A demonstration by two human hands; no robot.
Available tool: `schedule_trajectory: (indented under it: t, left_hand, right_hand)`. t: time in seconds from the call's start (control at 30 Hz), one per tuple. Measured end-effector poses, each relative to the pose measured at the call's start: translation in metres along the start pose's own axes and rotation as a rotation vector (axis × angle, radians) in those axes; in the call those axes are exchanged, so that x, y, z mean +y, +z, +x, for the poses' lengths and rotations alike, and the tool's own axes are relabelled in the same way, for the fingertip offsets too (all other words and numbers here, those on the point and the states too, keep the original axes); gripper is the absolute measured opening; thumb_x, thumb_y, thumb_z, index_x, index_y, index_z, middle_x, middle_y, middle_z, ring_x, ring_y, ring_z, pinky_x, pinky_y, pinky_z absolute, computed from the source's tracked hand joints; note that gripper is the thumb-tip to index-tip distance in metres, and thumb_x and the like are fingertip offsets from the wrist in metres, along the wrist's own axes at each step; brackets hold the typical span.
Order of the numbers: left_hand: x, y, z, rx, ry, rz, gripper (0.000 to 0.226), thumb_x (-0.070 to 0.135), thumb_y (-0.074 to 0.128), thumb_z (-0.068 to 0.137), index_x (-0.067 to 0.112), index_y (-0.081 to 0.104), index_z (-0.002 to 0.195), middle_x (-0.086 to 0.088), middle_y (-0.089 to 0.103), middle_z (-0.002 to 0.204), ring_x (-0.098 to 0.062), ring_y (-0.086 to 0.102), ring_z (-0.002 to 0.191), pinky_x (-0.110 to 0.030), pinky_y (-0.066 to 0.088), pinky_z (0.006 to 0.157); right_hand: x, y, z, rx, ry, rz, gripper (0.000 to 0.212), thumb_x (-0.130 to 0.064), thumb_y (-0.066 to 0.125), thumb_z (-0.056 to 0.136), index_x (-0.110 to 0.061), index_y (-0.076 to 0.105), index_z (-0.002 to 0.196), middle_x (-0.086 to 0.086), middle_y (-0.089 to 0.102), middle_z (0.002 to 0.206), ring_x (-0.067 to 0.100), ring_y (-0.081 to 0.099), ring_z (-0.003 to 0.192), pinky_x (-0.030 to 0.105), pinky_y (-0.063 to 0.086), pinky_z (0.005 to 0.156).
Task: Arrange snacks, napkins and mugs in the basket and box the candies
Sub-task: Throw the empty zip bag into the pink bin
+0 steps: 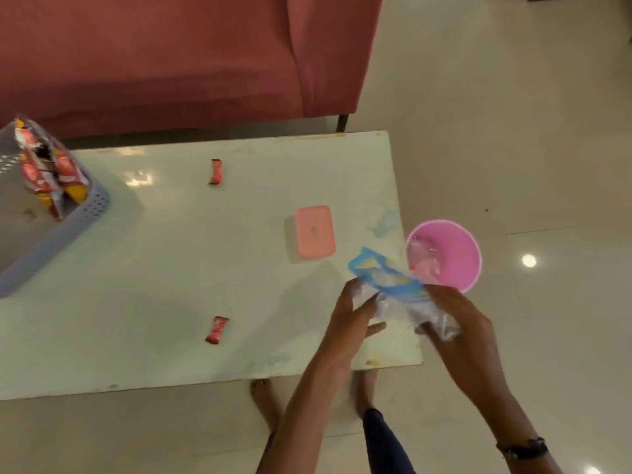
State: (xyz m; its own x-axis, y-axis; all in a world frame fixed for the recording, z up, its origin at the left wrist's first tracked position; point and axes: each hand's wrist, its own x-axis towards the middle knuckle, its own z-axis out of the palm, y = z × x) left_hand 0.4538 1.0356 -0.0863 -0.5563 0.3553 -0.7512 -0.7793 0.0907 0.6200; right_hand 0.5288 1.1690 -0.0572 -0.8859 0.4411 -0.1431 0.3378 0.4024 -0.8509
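Both hands hold a crumpled clear plastic wrapper with blue print (386,282) over the table's right front corner. My left hand (352,316) touches its left side with mostly straight fingers. My right hand (458,316) grips its right end. A small box with a pink lid (314,231) stands shut on the white table (171,268). Two red candies lie loose on the table, one at the back (215,171) and one near the front (216,330). A grey perforated basket (68,227) at the left edge holds red and yellow snack packs (44,172).
A pink bin (455,248) stands on the floor just beyond the table's right edge, with clear plastic inside. A red sofa (171,56) runs behind the table. My bare feet (266,398) show below the front edge.
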Motion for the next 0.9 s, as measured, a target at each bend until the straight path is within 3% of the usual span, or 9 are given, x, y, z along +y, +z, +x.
schedule_trajectory:
  t: [0.13, 0.2, 0.27, 0.37, 0.43, 0.5, 0.6, 0.73, 0.9]
  left_hand:
    - [-0.007, 0.051, 0.027, 0.023, 0.000, 0.034, 0.033, 0.024, 0.055, 0.092, 0.028, 0.050, 0.124, 0.001, 0.043, 0.138, -0.014, 0.052, 0.119, -0.019, 0.054, 0.077]
    - [-0.012, 0.064, 0.041, 0.025, 0.009, 0.051, 0.030, 0.025, 0.054, 0.093, 0.025, 0.053, 0.122, 0.003, 0.049, 0.133, -0.014, 0.056, 0.115, -0.020, 0.055, 0.077]
    - [-0.018, 0.071, 0.054, 0.025, 0.028, 0.093, 0.024, 0.025, 0.053, 0.093, 0.025, 0.057, 0.117, 0.005, 0.054, 0.126, -0.012, 0.058, 0.111, -0.022, 0.055, 0.079]
    - [-0.029, 0.072, 0.073, 0.040, 0.054, 0.141, 0.020, 0.026, 0.052, 0.093, 0.028, 0.060, 0.111, 0.010, 0.058, 0.120, -0.008, 0.061, 0.106, -0.020, 0.055, 0.077]
    - [-0.035, 0.070, 0.085, 0.050, 0.078, 0.153, 0.019, 0.027, 0.051, 0.094, 0.028, 0.060, 0.110, 0.013, 0.059, 0.119, -0.006, 0.062, 0.103, -0.019, 0.055, 0.075]
    - [-0.042, 0.067, 0.095, 0.070, 0.093, 0.148, 0.018, 0.027, 0.051, 0.094, 0.026, 0.061, 0.109, 0.014, 0.059, 0.119, -0.004, 0.063, 0.101, -0.018, 0.055, 0.074]
    - [-0.048, 0.062, 0.101, 0.097, 0.093, 0.157, 0.018, 0.027, 0.051, 0.093, 0.026, 0.062, 0.108, 0.015, 0.060, 0.118, -0.003, 0.064, 0.099, -0.017, 0.055, 0.073]
    - [-0.046, 0.058, 0.095, 0.113, 0.065, 0.166, 0.018, 0.026, 0.050, 0.094, 0.026, 0.061, 0.109, 0.012, 0.059, 0.120, -0.004, 0.064, 0.100, -0.015, 0.053, 0.070]
    - [-0.029, 0.055, 0.076, 0.143, 0.041, 0.139, 0.018, 0.024, 0.049, 0.095, 0.021, 0.060, 0.109, 0.008, 0.060, 0.120, -0.006, 0.064, 0.100, -0.017, 0.055, 0.074]
  right_hand:
    - [0.089, -0.048, 0.047, 0.379, 0.232, 0.015, 0.030, -0.014, 0.068, 0.084, -0.035, 0.063, 0.104, 0.005, 0.067, 0.106, 0.025, 0.066, 0.093, 0.029, 0.059, 0.075]
    - [0.144, -0.056, 0.076, 0.432, 0.329, -0.036, 0.025, -0.030, 0.066, 0.084, -0.033, 0.060, 0.108, 0.006, 0.066, 0.107, 0.027, 0.064, 0.097, 0.047, 0.056, 0.083]
    - [0.198, -0.050, 0.102, 0.391, 0.359, -0.058, 0.034, -0.040, 0.064, 0.083, -0.032, 0.058, 0.116, 0.006, 0.065, 0.111, 0.027, 0.064, 0.100, 0.053, 0.054, 0.085]
    - [0.264, -0.025, 0.134, 0.210, 0.331, -0.221, 0.042, -0.023, 0.068, 0.084, -0.020, 0.056, 0.125, 0.010, 0.057, 0.126, 0.032, 0.060, 0.108, 0.050, 0.051, 0.091]
    - [0.303, -0.006, 0.149, -0.009, 0.359, -0.391, 0.065, -0.018, 0.071, 0.081, -0.017, 0.041, 0.138, 0.013, 0.040, 0.143, 0.039, 0.054, 0.114, 0.052, 0.047, 0.096]
    - [0.333, 0.010, 0.158, -0.250, 0.494, -0.542, 0.093, -0.025, 0.076, 0.076, -0.022, 0.018, 0.148, 0.012, 0.014, 0.156, 0.047, 0.039, 0.127, 0.055, 0.037, 0.103]
    - [0.355, 0.023, 0.158, -0.432, 0.615, -0.694, 0.106, -0.028, 0.076, 0.075, -0.027, 0.001, 0.150, 0.007, -0.005, 0.159, 0.051, 0.012, 0.139, 0.057, 0.026, 0.109]
    - [0.344, 0.020, 0.148, -0.378, 0.618, -0.649, 0.116, -0.017, 0.082, 0.068, -0.023, 0.001, 0.150, 0.011, -0.006, 0.159, 0.049, 0.008, 0.140, 0.059, 0.025, 0.109]
    - [0.283, -0.002, 0.128, -0.056, 0.411, -0.471, 0.095, -0.003, 0.077, 0.071, -0.009, 0.020, 0.147, 0.024, 0.017, 0.152, 0.049, 0.035, 0.130, 0.059, 0.037, 0.104]
